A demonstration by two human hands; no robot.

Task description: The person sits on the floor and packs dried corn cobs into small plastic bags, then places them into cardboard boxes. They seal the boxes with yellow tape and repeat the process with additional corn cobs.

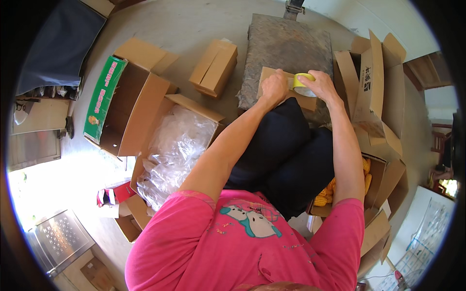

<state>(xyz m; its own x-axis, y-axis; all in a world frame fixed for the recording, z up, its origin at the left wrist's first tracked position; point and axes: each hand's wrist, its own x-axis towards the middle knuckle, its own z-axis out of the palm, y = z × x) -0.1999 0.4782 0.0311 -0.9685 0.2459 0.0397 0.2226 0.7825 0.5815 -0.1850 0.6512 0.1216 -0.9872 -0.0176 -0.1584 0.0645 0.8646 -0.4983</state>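
Note:
A small cardboard box (305, 102) lies on the worn metal platform (287, 40) just beyond my knees. Toward the box's left end, my left hand (275, 84) presses on its top with fingers curled; whether it pinches the tape's end is hidden. On the right, my right hand (320, 85) grips a roll of packing tape (305, 79) with a yellow rim, held against the top of the box. Between the two hands a short stretch of tape seems to run along the cardboard.
A closed carton (214, 67) stands left of the platform. Nearer left are an open carton with a green side (105, 98) and a box of clear plastic bags (178, 134). Open cartons (376, 80) stand right, above a box of corn cobs (327, 192).

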